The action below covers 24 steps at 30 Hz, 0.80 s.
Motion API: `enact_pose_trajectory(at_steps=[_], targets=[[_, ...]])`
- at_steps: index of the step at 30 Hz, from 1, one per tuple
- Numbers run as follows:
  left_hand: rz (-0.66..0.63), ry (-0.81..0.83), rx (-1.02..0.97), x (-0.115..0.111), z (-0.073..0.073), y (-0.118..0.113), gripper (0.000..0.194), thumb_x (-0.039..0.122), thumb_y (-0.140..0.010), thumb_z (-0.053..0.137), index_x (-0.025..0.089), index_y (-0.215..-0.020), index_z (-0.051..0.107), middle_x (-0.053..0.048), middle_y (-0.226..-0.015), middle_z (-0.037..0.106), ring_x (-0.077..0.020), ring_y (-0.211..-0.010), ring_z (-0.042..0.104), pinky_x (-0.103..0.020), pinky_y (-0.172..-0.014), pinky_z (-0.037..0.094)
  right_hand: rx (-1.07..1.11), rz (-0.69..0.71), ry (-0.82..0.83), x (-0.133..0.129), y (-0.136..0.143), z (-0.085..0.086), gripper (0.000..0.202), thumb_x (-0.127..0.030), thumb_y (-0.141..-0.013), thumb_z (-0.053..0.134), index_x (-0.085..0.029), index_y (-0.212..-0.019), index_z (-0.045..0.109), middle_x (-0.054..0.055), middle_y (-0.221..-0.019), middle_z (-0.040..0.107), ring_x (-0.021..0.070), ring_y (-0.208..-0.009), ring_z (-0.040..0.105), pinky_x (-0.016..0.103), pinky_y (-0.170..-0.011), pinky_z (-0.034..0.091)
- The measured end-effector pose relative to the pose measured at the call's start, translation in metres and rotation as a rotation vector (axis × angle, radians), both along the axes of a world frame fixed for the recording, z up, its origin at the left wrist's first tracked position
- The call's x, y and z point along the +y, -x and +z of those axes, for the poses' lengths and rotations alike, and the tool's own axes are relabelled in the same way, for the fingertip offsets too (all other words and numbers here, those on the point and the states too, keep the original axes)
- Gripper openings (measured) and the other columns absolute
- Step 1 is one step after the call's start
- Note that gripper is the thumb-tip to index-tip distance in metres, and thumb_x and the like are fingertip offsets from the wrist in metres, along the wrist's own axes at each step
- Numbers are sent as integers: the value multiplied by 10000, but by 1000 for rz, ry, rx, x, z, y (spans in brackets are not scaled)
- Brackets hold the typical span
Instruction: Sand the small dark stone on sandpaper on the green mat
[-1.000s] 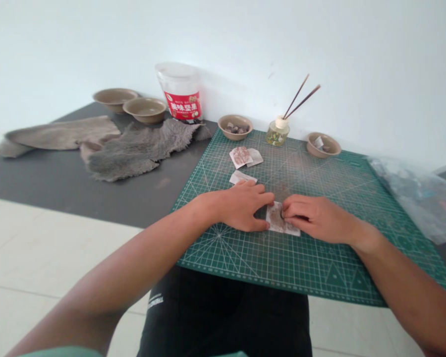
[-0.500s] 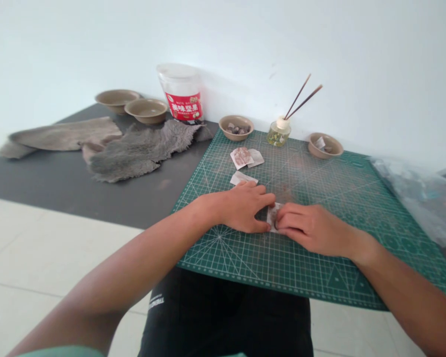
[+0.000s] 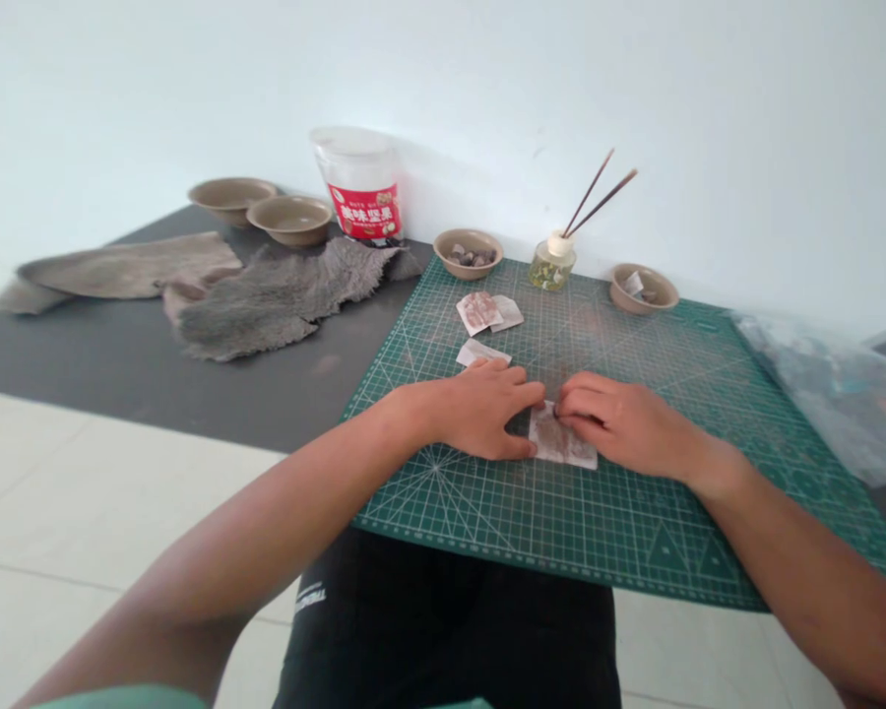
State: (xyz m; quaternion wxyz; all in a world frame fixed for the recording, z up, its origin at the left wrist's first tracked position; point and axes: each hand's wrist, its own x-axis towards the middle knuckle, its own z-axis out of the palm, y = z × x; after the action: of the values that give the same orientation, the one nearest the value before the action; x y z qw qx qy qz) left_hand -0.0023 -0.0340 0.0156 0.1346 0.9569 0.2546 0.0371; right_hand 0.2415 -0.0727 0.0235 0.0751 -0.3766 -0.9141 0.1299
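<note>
A small white square of paper [image 3: 565, 448], smeared with brownish grey, lies on the green cutting mat [image 3: 487, 507]. My left hand [image 3: 483, 409] rests flat to its left, fingers spread, thumb and forefinger tips on the paper's left edge. My right hand [image 3: 616, 423] is closed in a pinch over the upper right part of the paper. A bit of a small dark piece [image 3: 557, 413] shows at its fingertips; the rest is hidden. Just beyond my left hand lies another white square [image 3: 481, 352], partly covered by the fingers.
Farther back are a smeared square [image 3: 478, 312], a bowl of dark stone-like pieces [image 3: 469, 258], a reed diffuser [image 3: 552, 266] and another bowl [image 3: 642, 303]. Clear plastic [image 3: 819, 384] lies right. Left are grey hide-like pieces [image 3: 266, 305], two bowls [image 3: 291, 231] and a plastic tub [image 3: 361, 187].
My right hand has moved up and slightly away across the paper, uncovering its smeared middle and lower right corner. My left hand stays in place.
</note>
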Motion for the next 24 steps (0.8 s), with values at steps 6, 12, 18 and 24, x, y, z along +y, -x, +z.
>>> enact_pose_trajectory(at_steps=[6,12,18,24], targets=[[-11,4,9,1,1,0,409,555,-869,635,219,-1085,549,-68,-1043,551,-283,-998,517,-406,-922,398,36,159,64,-3,-1,-1,183,-250,-993,503,-234,-983,686,37,-1113,676,160,-906,662,300,-795,518],[-1,3,12,1,0,-1,410,545,-867,638,229,-1111,546,-66,-1058,552,-286,-1008,518,-410,-923,396,13,5,-29,2,-3,-3,161,-217,-971,519,-218,-947,679,46,-1039,677,175,-890,659,321,-796,511],[-15,6,10,2,-1,-1,416,568,-866,636,219,-1077,554,-66,-1038,558,-282,-995,525,-401,-912,397,-20,114,-23,-6,4,-3,175,-245,-986,504,-227,-1002,677,44,-1120,673,161,-876,664,288,-731,508],[-14,7,9,1,0,-1,437,547,-866,639,228,-1150,550,-72,-1074,561,-293,-1014,525,-414,-918,387,-50,7,-62,-2,-1,-1,168,-218,-984,496,-215,-959,662,52,-1064,673,169,-876,659,304,-778,511]])
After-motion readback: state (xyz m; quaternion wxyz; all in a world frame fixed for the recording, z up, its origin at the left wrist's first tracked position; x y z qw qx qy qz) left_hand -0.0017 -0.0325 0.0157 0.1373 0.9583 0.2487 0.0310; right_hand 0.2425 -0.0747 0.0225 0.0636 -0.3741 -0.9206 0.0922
